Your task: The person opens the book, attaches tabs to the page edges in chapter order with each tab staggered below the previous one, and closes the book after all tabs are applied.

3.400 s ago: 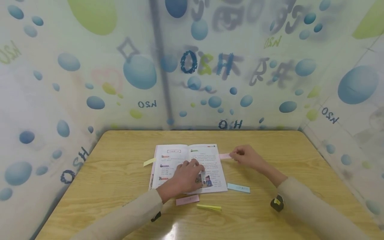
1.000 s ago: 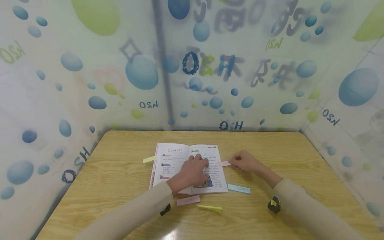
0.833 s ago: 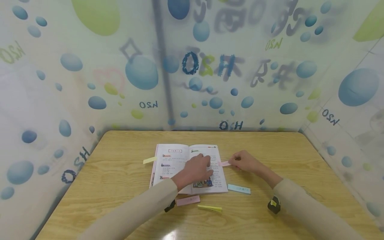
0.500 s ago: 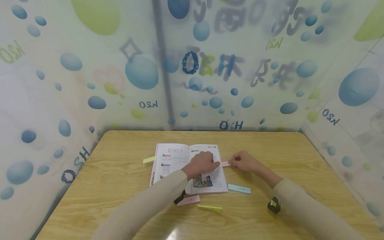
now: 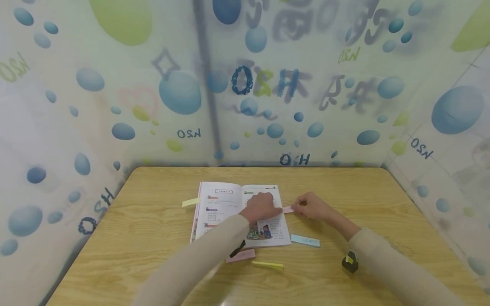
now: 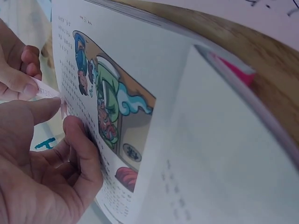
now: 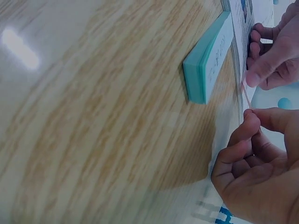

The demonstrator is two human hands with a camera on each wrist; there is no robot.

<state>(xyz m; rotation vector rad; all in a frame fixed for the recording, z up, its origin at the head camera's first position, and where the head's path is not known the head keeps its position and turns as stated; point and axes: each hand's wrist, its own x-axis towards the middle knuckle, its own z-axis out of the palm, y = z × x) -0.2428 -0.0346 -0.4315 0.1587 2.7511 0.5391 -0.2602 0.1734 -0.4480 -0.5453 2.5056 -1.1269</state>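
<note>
An open book point(image 5: 226, 199) with printed text and a coloured picture lies on the wooden table. My right hand point(image 5: 311, 206) pinches the outer end of a pink sticky note point(image 5: 288, 209) between thumb and forefinger, beside the book's right edge. Over the right page, my left hand point(image 5: 262, 207) has its fingers curled. In the left wrist view, the left thumb point(image 6: 44, 109) and bent forefinger come together at the note's inner end, by the page edge. How far the note overlaps the page is hidden by the left hand.
A yellow sticky note point(image 5: 190, 202) sticks out from the book's left edge. Near the right corner lies a light-blue pad point(image 5: 305, 241) with writing. A pink pad point(image 5: 243, 255) and a yellow pad point(image 5: 268, 265) lie in front of the book. A patterned wall point(image 5: 249, 140) rises behind the table.
My left hand has slid right across the page to the note's inner end, its fingers curling. The right hand moved the note slightly nearer me, then stayed there, still pinching it.
</note>
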